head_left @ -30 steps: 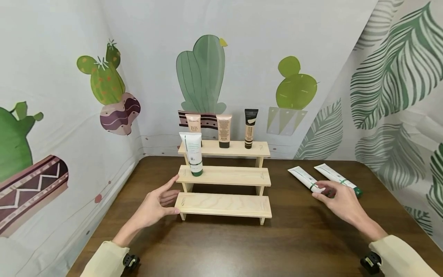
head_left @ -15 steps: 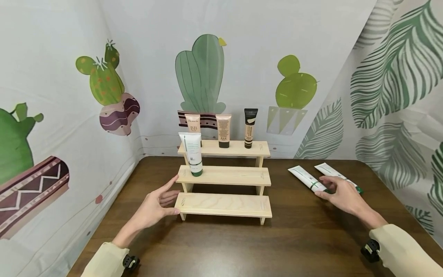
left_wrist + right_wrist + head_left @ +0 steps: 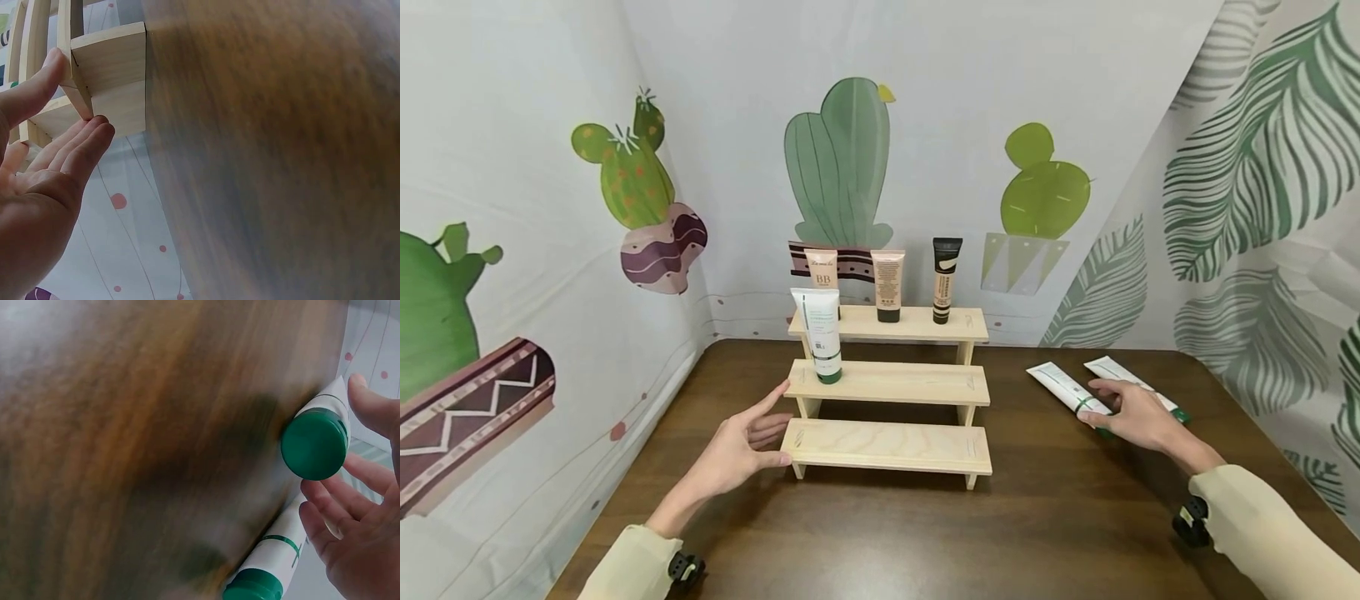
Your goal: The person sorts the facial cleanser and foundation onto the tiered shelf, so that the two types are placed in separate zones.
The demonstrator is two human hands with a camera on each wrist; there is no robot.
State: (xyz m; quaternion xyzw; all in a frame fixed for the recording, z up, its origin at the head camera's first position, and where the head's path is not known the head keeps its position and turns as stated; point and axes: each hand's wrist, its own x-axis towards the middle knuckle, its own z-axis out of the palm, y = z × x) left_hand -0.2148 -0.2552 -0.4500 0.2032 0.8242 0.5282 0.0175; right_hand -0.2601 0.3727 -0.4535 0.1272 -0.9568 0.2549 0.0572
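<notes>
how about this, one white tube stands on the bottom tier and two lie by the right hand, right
Not the bottom tier: in the head view that white tube stands on the middle tier. Two others do lie by the right hand.

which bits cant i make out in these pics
Head: BB tube, lower part mostly hidden by standing tube.
Head: right lying tube, partly hidden by right hand.
Head: fine print, too small to read.
Left wrist: stand, cut off by left and top edges.
Right wrist: left lying tube, mostly hidden by its green cap.
</notes>
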